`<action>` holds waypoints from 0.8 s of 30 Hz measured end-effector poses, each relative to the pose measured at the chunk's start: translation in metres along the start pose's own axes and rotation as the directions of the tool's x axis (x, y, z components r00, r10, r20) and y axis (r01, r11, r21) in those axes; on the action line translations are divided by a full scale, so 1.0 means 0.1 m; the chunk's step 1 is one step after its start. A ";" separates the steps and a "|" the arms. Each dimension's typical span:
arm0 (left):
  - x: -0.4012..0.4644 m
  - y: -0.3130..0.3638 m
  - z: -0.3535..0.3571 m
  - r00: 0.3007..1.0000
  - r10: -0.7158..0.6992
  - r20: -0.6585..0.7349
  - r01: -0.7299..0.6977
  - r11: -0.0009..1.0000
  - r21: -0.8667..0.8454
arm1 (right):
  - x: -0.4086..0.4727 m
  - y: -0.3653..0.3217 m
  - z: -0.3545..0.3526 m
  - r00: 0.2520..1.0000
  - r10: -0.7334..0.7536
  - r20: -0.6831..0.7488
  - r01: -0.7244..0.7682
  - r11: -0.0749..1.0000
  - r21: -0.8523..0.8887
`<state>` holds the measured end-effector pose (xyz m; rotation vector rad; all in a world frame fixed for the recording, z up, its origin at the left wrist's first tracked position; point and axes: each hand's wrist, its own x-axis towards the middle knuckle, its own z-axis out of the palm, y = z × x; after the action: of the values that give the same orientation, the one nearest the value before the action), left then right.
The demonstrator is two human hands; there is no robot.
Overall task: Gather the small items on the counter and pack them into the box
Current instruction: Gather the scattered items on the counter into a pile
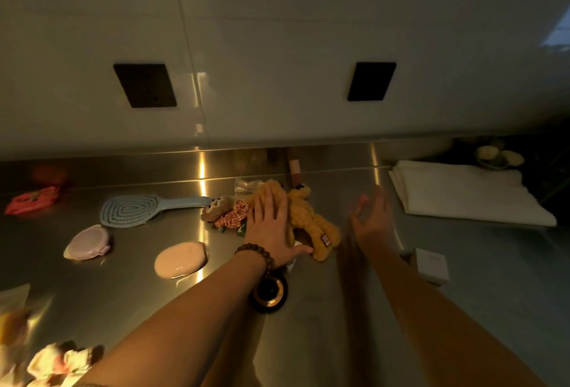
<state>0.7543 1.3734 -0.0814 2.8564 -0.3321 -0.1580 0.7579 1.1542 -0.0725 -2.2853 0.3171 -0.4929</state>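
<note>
dim, warm yellowish light; the steel surface catches bright vertical streaks of glare, and the wall tiles show soft reflections. the right hand is smeared by motion blur. wide-angle bending curves the edges; the lower left corner is blurred and the far right falls into shadow

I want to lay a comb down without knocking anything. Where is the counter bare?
Bare steel lies between the red packet, the blue hairbrush and the lilac case. The middle is crowded: plush toys under the left hand.
</note>
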 end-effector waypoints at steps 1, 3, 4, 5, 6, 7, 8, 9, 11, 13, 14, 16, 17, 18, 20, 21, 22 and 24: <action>0.03 -0.02 0.02 1.000 -0.004 0.005 0.004 1.000 -0.003 | 0.02 0.02 0.03 1.000 0.001 -0.011 -0.001 1.000 0.000; 0.08 -0.05 0.07 1.000 -0.006 0.012 0.006 1.000 -0.009 | 0.04 0.09 0.10 0.998 -0.035 -0.043 0.035 0.999 -0.017; 0.10 -0.07 0.09 1.000 -0.011 0.015 0.011 1.000 -0.012 | 0.05 0.13 0.14 0.999 -0.041 -0.035 0.041 0.999 -0.016; 0.12 -0.09 0.12 1.000 -0.021 0.017 0.021 1.000 -0.015 | 0.06 0.15 0.18 0.999 -0.034 -0.006 0.034 0.999 -0.008; 0.13 -0.10 0.14 0.999 -0.035 0.019 0.035 0.999 -0.019 | 0.08 0.17 0.23 0.999 -0.036 0.022 0.036 0.999 -0.002; 0.16 -0.12 0.16 0.999 -0.051 0.018 0.051 0.998 -0.023 | 0.10 0.19 0.29 0.998 -0.056 0.041 0.055 0.998 0.010; 0.19 -0.13 0.17 0.998 -0.065 0.015 0.065 0.998 -0.024 | 0.13 0.19 0.36 0.995 -0.081 0.062 0.079 0.996 0.035; 0.22 -0.14 0.18 0.997 -0.075 0.010 0.075 0.997 -0.023 | 0.16 0.18 0.43 0.991 -0.104 0.088 0.099 0.993 0.069; 0.31 -0.17 0.17 0.996 -0.089 0.002 0.089 0.996 -0.019 | 0.23 0.12 0.57 0.983 -0.134 0.128 0.120 0.986 0.112; 0.40 -0.20 0.17 0.995 -0.099 -0.003 0.099 0.995 -0.019 | 0.32 0.06 0.70 0.978 -0.146 0.146 0.128 0.984 0.124; 0.44 -0.22 0.16 0.995 -0.103 -0.008 0.102 0.995 -0.017 | 0.38 0.04 0.76 0.975 -0.161 0.150 0.143 0.982 0.123; 0.53 -0.26 0.17 0.995 -0.102 -0.021 0.102 0.995 -0.008 | 0.49 -0.01 0.87 0.971 -0.168 0.168 0.148 0.981 0.121; 0.58 -0.28 0.18 0.995 -0.101 -0.024 0.100 0.995 -0.006 | 0.56 -0.04 0.91 0.972 -0.155 0.179 0.135 0.984 0.118; 0.63 -0.30 0.18 0.995 -0.100 -0.024 0.100 0.995 -0.008 | 0.63 -0.05 0.95 0.972 -0.146 0.183 0.127 0.985 0.114; 0.72 -0.34 0.20 0.995 -0.099 -0.022 0.099 0.995 -0.011 | 0.75 -0.09 1.01 0.971 -0.149 0.185 0.129 0.985 0.119; 0.76 -0.35 0.21 0.995 -0.098 -0.024 0.098 0.995 -0.011 | 0.80 -0.11 1.04 0.970 -0.151 0.189 0.128 0.983 0.128; 0.80 -0.36 0.21 0.995 -0.098 -0.030 0.097 0.995 -0.010 | 0.85 -0.14 1.07 0.969 -0.152 0.193 0.126 0.982 0.141; 0.86 -0.36 0.23 0.994 -0.094 -0.051 0.094 0.996 -0.005 | 0.94 -0.18 1.12 0.968 -0.166 0.189 0.138 0.978 0.154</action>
<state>0.8419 1.3813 -0.1199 2.8688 -0.1873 -0.1028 0.8925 1.2033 -0.1068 -2.2092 0.0054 -0.3445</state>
